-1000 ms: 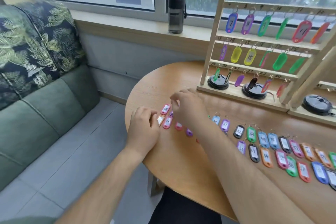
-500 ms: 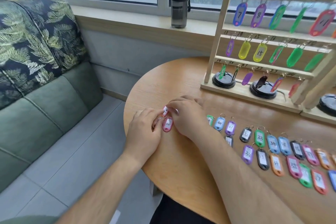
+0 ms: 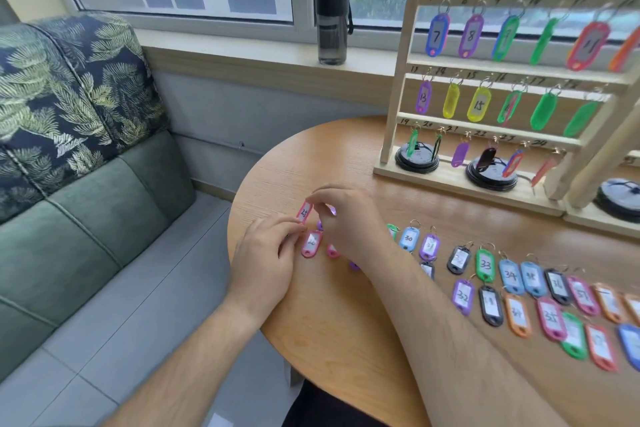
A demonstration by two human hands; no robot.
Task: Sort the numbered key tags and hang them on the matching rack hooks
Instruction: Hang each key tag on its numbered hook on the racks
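A wooden key rack [image 3: 403,87] stands at the back right of the round table [image 3: 346,329], with coloured numbered tags hanging on its hooks. My right hand [image 3: 346,222] pinches the top of a pink tag marked 25 [image 3: 304,211] and holds it upright near the table's left edge. My left hand [image 3: 266,253] touches the bottom of that same tag with its fingertips. Another pink tag [image 3: 311,243] lies flat just below. Several more numbered tags, such as the blue 30 [image 3: 409,238] and green 33 [image 3: 485,265], lie in rows running right.
A dark water bottle [image 3: 331,7] stands on the windowsill behind the table. A green sofa [image 3: 86,218] with a leaf-print cushion sits to the left. Black round lids [image 3: 417,158] rest on the rack's base. The table's edge curves close to my left hand.
My right hand has lifted the pink tag 25 off the table and stood it upright. My left fingertips followed to its lower end. The view shifted slightly.
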